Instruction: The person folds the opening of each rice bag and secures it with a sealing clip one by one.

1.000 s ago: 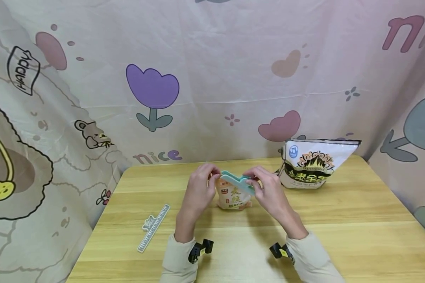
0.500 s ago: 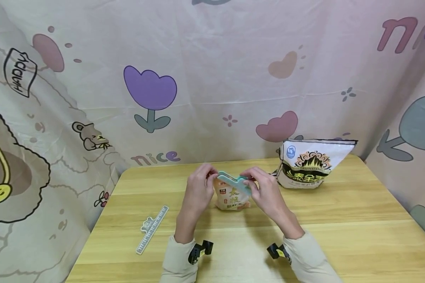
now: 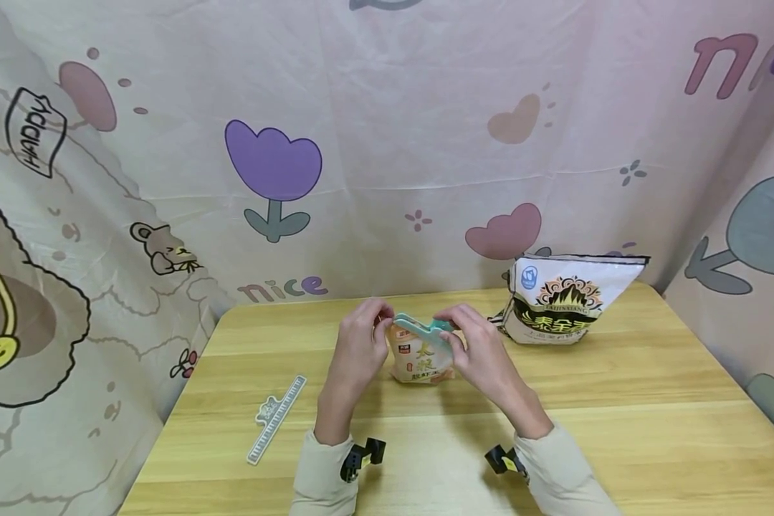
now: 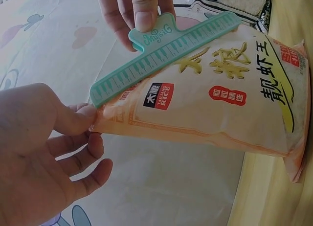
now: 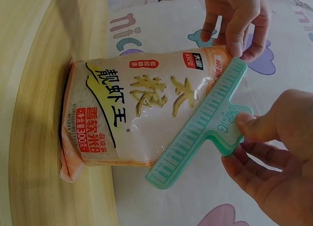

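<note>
A small orange-and-cream rice bag [image 3: 419, 358] stands upright on the table. Across its top lies a mint-green bag clip [image 5: 198, 125] with a piano-key pattern, set at a slant. My left hand [image 3: 361, 344] pinches the bag's top corner between thumb and forefinger, beside one end of the clip; the same left hand [image 4: 49, 143] shows its other fingers loosely bent. My right hand [image 3: 484, 347] pinches the clip's handle, with the thumb on the printed side in the right wrist view. Whether the clip's jaws press fully on the bag cannot be told.
A larger white-and-black rice bag [image 3: 555, 304] stands at the back right of the wooden table [image 3: 619, 430]. On the left lies a pale grey piano-patterned clip [image 3: 276, 421]. A printed cloth [image 3: 374, 143] hangs behind the table.
Both hands keep their grips on the bag and the clip. The clip and right hand shift very slightly left in the head view, as does the whole scene.
</note>
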### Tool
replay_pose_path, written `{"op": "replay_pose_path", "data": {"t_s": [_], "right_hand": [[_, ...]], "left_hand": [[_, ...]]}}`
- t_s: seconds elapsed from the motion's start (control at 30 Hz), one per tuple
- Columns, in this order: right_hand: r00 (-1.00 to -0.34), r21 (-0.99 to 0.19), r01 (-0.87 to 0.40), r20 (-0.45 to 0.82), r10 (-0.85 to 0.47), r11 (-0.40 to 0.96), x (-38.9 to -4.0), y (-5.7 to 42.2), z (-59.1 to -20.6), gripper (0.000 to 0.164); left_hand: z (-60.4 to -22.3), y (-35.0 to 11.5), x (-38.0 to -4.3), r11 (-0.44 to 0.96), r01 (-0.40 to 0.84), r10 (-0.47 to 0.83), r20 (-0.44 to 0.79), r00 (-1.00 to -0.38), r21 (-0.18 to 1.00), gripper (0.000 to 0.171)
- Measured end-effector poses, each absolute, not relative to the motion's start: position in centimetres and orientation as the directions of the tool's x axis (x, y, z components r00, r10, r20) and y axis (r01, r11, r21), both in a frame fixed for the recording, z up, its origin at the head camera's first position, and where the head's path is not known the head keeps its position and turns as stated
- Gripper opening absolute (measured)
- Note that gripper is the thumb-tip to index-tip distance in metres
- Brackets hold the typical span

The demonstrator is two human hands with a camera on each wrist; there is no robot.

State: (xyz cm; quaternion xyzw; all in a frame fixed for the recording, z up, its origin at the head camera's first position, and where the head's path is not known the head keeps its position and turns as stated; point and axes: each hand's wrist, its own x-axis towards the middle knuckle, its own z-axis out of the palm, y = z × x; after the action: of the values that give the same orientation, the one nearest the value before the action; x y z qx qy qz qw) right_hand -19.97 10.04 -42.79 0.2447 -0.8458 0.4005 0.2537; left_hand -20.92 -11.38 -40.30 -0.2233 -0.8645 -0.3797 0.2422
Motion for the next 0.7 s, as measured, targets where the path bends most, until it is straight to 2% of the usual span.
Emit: {"op": "replay_pose_path", "data": {"t_s": [0.2,0.5,0.7], "right_hand": [[-0.755,-0.531,-0.616,0.610,-0.243,0.582,-19.9,9.9,-42.9,0.031],[-0.698,-0.413,-0.651,0.656,-0.288,0.637,-19.7,9.0,-42.6,0.029],[-0.647,-0.261,-0.664,0.671,-0.362,0.701,-20.3,8.1,-41.9,0.021]], "left_hand": [[-40.2,-11.6,-20.7,0.633,0.558,0.208,0.576,-0.790,0.537,0.014],[-40.3,-11.8,-20.6,0.669,0.528,0.210,0.548,-0.810,0.524,0.008],[-40.3,-11.7,-20.6,0.701,0.526,0.229,0.546,-0.806,0.482,0.006]]}}
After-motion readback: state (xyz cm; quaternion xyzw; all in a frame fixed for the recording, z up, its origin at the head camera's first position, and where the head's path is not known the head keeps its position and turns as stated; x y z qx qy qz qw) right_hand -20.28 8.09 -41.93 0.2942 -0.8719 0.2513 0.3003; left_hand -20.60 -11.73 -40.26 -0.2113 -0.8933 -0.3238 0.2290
